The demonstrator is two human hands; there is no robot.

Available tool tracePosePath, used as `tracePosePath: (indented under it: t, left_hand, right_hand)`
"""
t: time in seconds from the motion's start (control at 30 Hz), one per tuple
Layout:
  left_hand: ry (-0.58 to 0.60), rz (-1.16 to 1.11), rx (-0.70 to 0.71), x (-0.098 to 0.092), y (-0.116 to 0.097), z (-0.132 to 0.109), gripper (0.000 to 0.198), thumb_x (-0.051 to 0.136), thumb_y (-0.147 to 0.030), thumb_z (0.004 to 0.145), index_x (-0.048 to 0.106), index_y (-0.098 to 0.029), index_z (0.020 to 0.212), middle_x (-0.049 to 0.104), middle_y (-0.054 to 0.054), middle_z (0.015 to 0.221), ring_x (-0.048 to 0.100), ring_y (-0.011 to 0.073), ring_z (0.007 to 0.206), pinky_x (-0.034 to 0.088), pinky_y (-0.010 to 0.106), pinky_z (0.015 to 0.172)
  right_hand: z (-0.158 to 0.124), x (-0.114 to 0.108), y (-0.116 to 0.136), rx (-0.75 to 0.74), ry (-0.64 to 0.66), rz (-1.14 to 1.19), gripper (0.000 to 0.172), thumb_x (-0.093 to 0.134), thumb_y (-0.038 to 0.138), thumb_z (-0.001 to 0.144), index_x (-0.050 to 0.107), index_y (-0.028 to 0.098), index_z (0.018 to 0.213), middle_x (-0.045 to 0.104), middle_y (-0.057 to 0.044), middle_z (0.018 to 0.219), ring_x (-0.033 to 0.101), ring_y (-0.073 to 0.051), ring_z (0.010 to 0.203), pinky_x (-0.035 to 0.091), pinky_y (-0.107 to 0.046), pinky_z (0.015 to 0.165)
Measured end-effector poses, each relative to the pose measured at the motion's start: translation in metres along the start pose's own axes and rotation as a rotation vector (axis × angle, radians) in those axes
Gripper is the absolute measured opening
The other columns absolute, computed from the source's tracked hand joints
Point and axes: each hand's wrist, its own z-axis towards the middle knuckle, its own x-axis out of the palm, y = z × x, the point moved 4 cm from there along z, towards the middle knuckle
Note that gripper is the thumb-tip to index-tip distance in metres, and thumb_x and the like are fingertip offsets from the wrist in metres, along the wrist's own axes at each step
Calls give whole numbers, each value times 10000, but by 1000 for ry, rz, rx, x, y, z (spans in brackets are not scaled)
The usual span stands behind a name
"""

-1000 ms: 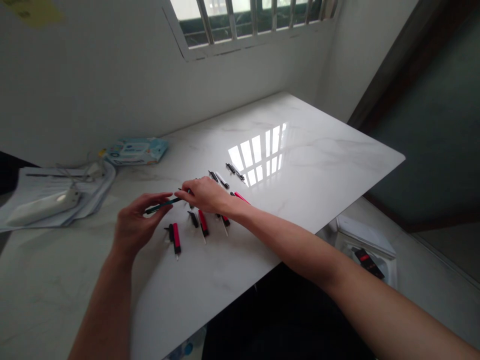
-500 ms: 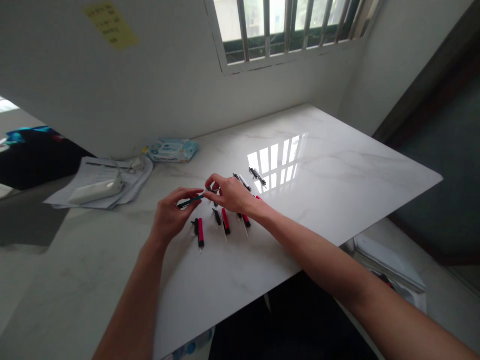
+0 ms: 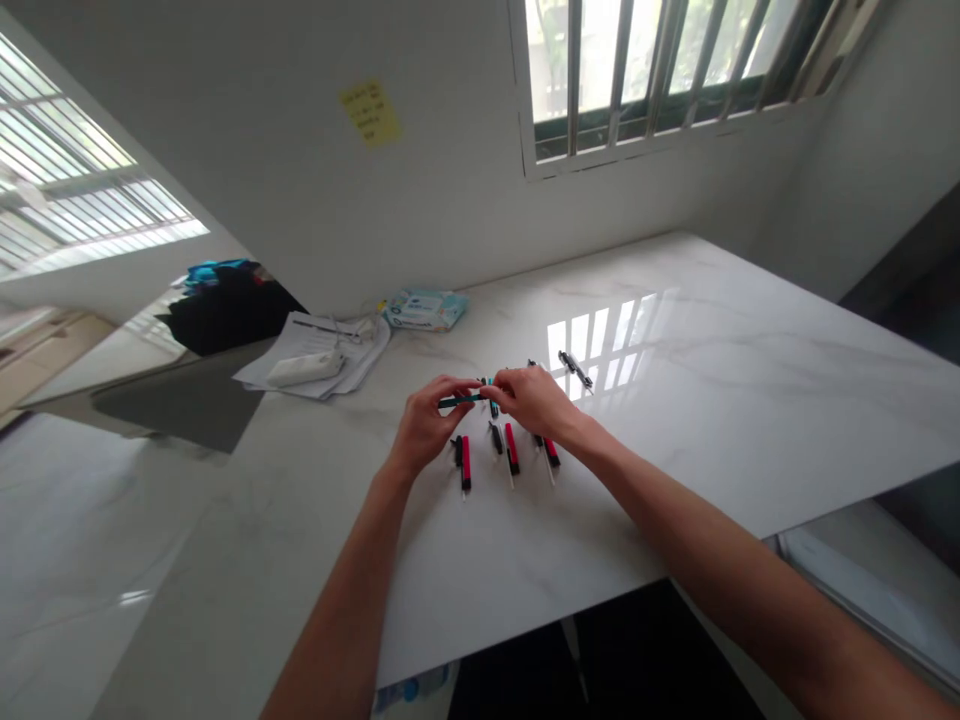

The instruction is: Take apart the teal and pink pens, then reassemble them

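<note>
My left hand (image 3: 421, 428) is closed around a teal pen (image 3: 459, 400), held level just above the table. At the pen's right end, my right hand (image 3: 538, 402) pinches with thumb and forefinger; the exact contact is partly hidden. Below the hands lie red-and-black pen barrels: one on the left (image 3: 466, 462), one in the middle (image 3: 512, 448), one on the right (image 3: 553, 453). Black clip pieces lie beside them, and thin tips or refills stick out toward me. Another teal-and-black piece (image 3: 493, 407) is partly covered by my right hand.
Silver-and-black pens (image 3: 576, 370) lie beyond my right hand on the white marbled table (image 3: 720, 400). At the back left are a wipes pack (image 3: 425, 310) and papers (image 3: 274, 358) under a white device (image 3: 306, 368). The table's front edge runs close to my body.
The view has swung left, so everything sits farther right in the picture. Both hands stay together at the teal pen, and my right fingers look lower and closer against its end.
</note>
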Motion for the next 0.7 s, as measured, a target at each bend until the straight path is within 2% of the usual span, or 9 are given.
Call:
tracePosePath:
  t: [0.1, 0.2, 0.3, 0.37, 0.4, 0.47, 0.57, 0.63, 0.7]
  left_hand:
    - [29, 13, 19, 2, -4, 0, 269, 640, -277, 912, 750, -273, 1157, 724, 52, 1024, 688, 216, 938, 576, 385, 901]
    - [39, 20, 24, 2, -6, 1, 268, 640, -280, 911, 756, -276, 1153, 725, 55, 1036, 689, 217, 937, 584, 379, 895]
    - [22, 31, 3, 0, -4, 2, 264, 644, -290, 906, 763, -272, 1141, 720, 58, 1057, 692, 217, 945, 590, 357, 881]
    - [-6, 64, -15, -4, -1, 3, 262, 638, -299, 907, 767, -264, 1132, 719, 59, 1056, 694, 217, 959, 585, 349, 897]
    - [-19, 90, -19, -6, 0, 3, 259, 632, -302, 911, 770, -259, 1126, 720, 59, 1057, 693, 219, 975, 575, 350, 921]
    - [-47, 125, -18, -8, 2, 5, 249, 634, -308, 909, 776, -253, 1105, 724, 56, 1057, 695, 218, 980, 561, 353, 948]
    - [-44, 143, -25, -7, 3, 6, 255, 635, -321, 906, 776, -253, 1107, 731, 53, 1068, 700, 219, 983, 557, 351, 954]
    - [-29, 149, -39, -3, 4, 6, 259, 634, -333, 902, 779, -258, 1103, 737, 50, 1070, 702, 222, 985, 561, 345, 946]
    - [-28, 161, -52, 0, 7, 7, 255, 639, -339, 894, 782, -265, 1091, 741, 46, 1071, 703, 223, 983, 562, 338, 943]
  right_hand:
    - [1, 3, -5, 51, 49, -69, 503, 484, 536, 1049, 757, 193, 801, 731, -59, 696, 645, -174, 640, 392, -275, 645]
    - [4, -1, 0, 80, 69, -93, 490, 485, 537, 1049, 776, 191, 860, 745, -75, 737, 661, -190, 682, 414, -288, 663]
    - [-5, -30, 18, 61, -34, -63, 375, 562, 511, 1019, 755, 208, 1130, 776, -102, 956, 689, -243, 916, 469, -323, 779]
    - [-34, -61, 27, 38, -102, 69, 378, 578, 507, 1001, 708, 252, 1247, 753, -97, 1120, 666, -242, 1052, 493, -343, 863]
    - [-58, -76, 25, 68, -71, 178, 375, 548, 524, 1003, 713, 283, 1239, 744, -91, 1139, 672, -220, 1046, 505, -337, 867]
    - [-126, -99, 4, 262, 130, 358, 446, 568, 663, 919, 780, 304, 1077, 749, -120, 1009, 701, -211, 943, 518, -346, 812]
    - [-263, -112, -62, 768, 410, 485, 528, 806, 761, 565, 775, 256, 716, 692, -174, 735, 721, -239, 802, 501, -371, 708]
    - [-344, -104, -108, 963, 464, 647, 540, 870, 735, 415, 740, 256, 627, 649, -176, 648, 729, -267, 744, 495, -398, 670]
    - [-399, -85, -147, 986, 383, 782, 557, 845, 752, 425, 762, 266, 685, 671, -193, 708, 743, -298, 735, 522, -437, 705]
